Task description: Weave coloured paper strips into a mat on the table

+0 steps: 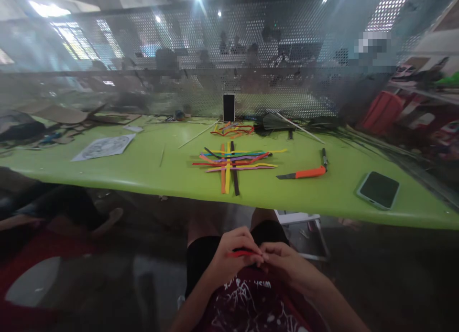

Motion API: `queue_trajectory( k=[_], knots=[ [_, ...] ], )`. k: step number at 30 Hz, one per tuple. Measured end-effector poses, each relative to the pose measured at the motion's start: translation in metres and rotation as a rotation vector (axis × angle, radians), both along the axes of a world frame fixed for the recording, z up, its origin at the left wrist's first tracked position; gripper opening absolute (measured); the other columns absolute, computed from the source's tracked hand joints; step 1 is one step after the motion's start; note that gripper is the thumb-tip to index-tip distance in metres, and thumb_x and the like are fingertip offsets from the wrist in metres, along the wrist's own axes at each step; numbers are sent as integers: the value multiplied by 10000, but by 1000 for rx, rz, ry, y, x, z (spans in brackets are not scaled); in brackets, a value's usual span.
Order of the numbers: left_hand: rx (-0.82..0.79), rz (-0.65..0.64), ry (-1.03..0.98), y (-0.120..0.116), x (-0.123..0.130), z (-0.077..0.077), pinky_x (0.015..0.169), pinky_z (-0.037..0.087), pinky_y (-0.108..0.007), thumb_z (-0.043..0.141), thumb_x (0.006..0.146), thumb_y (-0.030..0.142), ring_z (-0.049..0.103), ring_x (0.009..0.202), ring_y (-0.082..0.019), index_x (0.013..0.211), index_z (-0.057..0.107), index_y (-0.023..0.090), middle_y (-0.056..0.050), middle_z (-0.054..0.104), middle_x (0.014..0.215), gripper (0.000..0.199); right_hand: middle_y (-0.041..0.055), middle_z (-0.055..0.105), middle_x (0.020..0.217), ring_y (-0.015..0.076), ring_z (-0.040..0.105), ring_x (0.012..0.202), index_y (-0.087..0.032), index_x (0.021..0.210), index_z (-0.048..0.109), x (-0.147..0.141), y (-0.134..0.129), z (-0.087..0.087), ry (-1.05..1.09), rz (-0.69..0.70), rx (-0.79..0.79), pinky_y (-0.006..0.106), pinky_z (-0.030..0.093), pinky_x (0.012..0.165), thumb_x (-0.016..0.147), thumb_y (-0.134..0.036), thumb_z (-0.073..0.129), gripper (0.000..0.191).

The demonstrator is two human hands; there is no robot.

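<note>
Above my lap, my left hand is closed around a thin red strip, which shows between its fingers. My right hand meets the left one at the fingertips and pinches the strip's right end, partly hidden by the fingers. In front of me on the green table lies a woven set of coloured strips. An orange strip, a yellow strip and a black strip run lengthwise, with several coloured strips crossing them. To their right rests an orange-handled knife, its blade pointing left.
Behind the weave lies a loose bundle of coloured strips, near an upright phone. A second phone lies at the right, a printed sheet at the left. A perforated metal screen stands along the back.
</note>
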State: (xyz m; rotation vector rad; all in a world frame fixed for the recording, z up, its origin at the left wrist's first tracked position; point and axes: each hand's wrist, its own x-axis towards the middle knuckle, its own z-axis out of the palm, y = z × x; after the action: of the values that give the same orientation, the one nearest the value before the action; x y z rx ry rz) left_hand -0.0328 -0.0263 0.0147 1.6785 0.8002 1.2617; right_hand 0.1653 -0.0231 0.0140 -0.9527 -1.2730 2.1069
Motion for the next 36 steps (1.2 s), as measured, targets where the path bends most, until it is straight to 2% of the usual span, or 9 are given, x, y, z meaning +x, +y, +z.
queue_trajectory(
  k=[3,6,8,10,12,14,17,25,36],
  knots=[
    [-87,-55,-21,-1,0,-4,684,468,-258,803,855,389,607,733,-152,860,772,180,-46,661,806,211,-34,524,642,99,416,574,-209,748,695,2,4,-4,-34,-51,39,250,325,564,766,-506,802,316],
    [-290,-14,-7,-3,2,-9,700,480,-263,773,857,337,597,756,-153,1007,708,180,-25,650,856,227,-21,544,654,129,444,614,-210,774,709,2,8,-4,-168,-102,237,273,348,606,817,-472,734,267],
    [-394,16,55,-5,3,-13,702,476,-262,727,872,306,588,751,-151,993,665,174,-12,639,854,190,0,588,699,152,498,663,-204,796,718,1,7,-5,-304,-150,395,288,382,648,849,-395,674,203],
    [-363,23,164,-5,4,-17,713,456,-260,652,902,254,574,740,-147,874,631,169,-1,622,803,92,25,624,744,173,543,718,-194,803,717,0,4,-7,-452,-180,580,293,399,669,876,-308,609,174],
    [-274,24,251,-4,5,-21,708,430,-256,587,907,190,554,726,-145,789,598,169,6,597,749,120,42,647,759,190,564,765,-188,800,702,-2,0,-12,-582,-181,791,294,404,681,900,-230,559,180],
    [-209,23,282,-3,6,-25,702,415,-258,559,891,151,545,724,-147,783,595,171,3,593,752,115,44,657,745,197,563,776,-188,790,677,-4,-3,-17,-684,-174,972,293,400,684,912,-166,532,191],
    [-164,20,292,-1,5,-31,727,411,-272,552,885,142,556,761,-161,806,611,172,-14,605,801,103,39,656,733,194,558,759,-186,781,654,-6,-5,-23,-788,-185,1138,287,386,675,913,-117,538,189],
    [-24,67,329,-7,0,-30,723,420,-279,517,945,161,565,766,-166,892,628,178,-30,603,844,125,33,618,683,177,537,696,-175,792,662,-15,-7,-19,-863,-300,1373,293,358,650,975,-134,489,255],
    [98,148,285,-8,-1,-26,706,444,-275,507,1007,209,582,755,-165,937,648,169,-50,615,847,163,8,582,642,151,515,627,-185,743,619,-29,-9,-8,-868,-423,1427,287,357,609,1002,-169,511,280]
  ],
)
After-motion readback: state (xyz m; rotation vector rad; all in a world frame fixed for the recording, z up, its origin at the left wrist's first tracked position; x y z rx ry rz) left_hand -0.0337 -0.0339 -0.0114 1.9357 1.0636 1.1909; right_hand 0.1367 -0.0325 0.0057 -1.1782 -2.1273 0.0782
